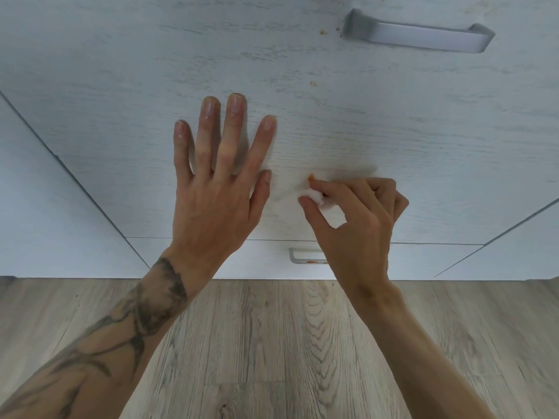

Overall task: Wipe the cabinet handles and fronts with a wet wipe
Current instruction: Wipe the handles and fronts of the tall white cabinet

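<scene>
- The left hand (211, 189) lies flat and released, fingers spread, palm pressed on the pale wood-grain drawer front (121, 86) at centre frame; a thin white sheet seems to show between its fingers, though that is hard to tell.
- The right hand (354, 213) pinches a small bunched wet wipe (313, 196) between thumb and forefinger, right of centre, its tip against the panel beside an orange smear (311, 177).
- The upper handle (419, 36), silver, sits in the upper right of the frame, with small brownish specks (313, 84) on the panel below and left of it.
- The lower handle (302, 256) sits on the drawer beneath, partly hidden by the right wrist, with an orange trace on its bottom edge.
- Risk: the wipe already looks stained, so dragging it across the front would likely spread orange rather than lift it.
- Risk: so small a wad covers little, and the specks near the upper handle could easily be missed.
- Risk: the bracing palm may leave prints on the panel, needing another pass.
</scene>
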{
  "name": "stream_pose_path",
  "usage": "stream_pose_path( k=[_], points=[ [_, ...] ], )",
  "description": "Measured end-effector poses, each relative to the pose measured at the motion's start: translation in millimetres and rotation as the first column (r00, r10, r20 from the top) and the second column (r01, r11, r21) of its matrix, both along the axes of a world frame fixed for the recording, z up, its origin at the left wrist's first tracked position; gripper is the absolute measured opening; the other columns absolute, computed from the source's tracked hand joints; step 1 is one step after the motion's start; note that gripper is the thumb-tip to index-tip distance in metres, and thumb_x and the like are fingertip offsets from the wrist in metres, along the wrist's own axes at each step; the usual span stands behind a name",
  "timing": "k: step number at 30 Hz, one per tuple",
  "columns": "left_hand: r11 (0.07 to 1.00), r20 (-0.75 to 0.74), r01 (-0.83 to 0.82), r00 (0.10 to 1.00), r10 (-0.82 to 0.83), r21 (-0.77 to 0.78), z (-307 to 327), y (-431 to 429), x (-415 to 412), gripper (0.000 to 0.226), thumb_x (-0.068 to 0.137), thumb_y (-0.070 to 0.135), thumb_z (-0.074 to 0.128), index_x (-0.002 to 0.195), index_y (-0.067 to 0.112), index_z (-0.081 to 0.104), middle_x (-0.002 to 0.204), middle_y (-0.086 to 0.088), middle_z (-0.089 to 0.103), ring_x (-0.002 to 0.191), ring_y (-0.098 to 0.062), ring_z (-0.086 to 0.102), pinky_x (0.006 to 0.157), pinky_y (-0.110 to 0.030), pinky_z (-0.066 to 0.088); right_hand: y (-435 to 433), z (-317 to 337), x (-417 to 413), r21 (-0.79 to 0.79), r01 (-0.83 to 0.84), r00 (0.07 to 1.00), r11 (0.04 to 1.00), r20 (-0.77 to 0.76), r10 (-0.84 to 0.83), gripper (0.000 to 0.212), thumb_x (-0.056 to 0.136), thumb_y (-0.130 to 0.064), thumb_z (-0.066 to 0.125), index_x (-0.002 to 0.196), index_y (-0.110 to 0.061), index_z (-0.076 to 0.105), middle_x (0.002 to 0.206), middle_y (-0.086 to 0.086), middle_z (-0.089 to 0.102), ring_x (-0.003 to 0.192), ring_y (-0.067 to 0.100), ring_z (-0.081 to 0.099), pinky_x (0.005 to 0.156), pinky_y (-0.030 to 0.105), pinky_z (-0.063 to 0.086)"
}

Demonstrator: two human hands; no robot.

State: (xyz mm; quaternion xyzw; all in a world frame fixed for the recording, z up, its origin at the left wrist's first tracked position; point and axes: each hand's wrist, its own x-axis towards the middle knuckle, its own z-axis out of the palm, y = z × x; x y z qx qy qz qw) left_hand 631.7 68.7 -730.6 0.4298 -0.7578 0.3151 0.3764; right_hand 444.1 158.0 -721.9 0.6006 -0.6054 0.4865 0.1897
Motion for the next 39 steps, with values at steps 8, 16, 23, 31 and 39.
stream_pose_path(
  k=[8,16,23,31,39],
  points=[
    [1.0,-0.005,0.0,1.0,0.0,-0.01,0,0,0,0.074,0.115,0.041,0.046,0.172,0.021,0.003,0.171,-0.019,0.008,0.158,-0.045,0.009,0.132,-0.062,0.005,-4,7,15,-0.033,0.07,0.998,0.997,0.008,-0.07,0.007,0.087,-0.025,0.087,0.087,-0.022,0.081,0.082,-0.013,0.071,0.096,0.025,0.06,0.095,0.035,0.029],
    [1.0,0.011,-0.007,1.0,0.007,-0.005,1,1,0,0.073,0.115,0.043,0.046,0.171,0.022,0.005,0.172,-0.019,0.009,0.159,-0.043,0.009,0.132,-0.061,0.005,-8,6,22,-0.04,0.093,0.994,0.995,0.054,-0.091,0.01,0.085,-0.021,0.088,0.081,-0.02,0.079,0.082,-0.011,0.071,0.095,0.026,0.059,0.092,0.036,0.03],
    [1.0,-0.001,-0.016,1.0,0.016,-0.013,0,-1,-2,0.074,0.114,0.045,0.048,0.171,0.019,0.008,0.17,-0.02,0.01,0.157,-0.046,0.014,0.131,-0.062,0.005,0,4,10,-0.044,0.023,0.998,0.999,0.056,-0.02,0.007,0.086,-0.024,0.088,0.087,-0.022,0.082,0.087,-0.013,0.073,0.097,0.024,0.058,0.091,0.032,0.029],
    [1.0,0.015,-0.014,1.0,0.014,-0.02,-1,-1,-1,0.078,0.115,0.046,0.046,0.171,0.022,-0.001,0.171,-0.02,0.008,0.157,-0.046,0.011,0.132,-0.06,0.001,2,2,6,-0.057,0.003,1.0,0.998,0.029,-0.002,0.006,0.086,-0.02,0.088,0.088,-0.021,0.082,0.086,-0.012,0.073,0.094,0.024,0.058,0.088,0.035,0.033],
    [1.0,0.018,-0.016,1.0,0.016,-0.027,1,0,-1,0.077,0.115,0.046,0.046,0.17,0.02,-0.001,0.169,-0.021,0.009,0.156,-0.047,0.011,0.131,-0.06,0.0,1,2,-6,-0.024,-0.055,0.998,0.998,-0.02,0.055,0.008,0.089,-0.028,0.087,0.093,-0.022,0.083,0.093,-0.013,0.074,0.097,0.024,0.059,0.089,0.035,0.032]
  ],
)
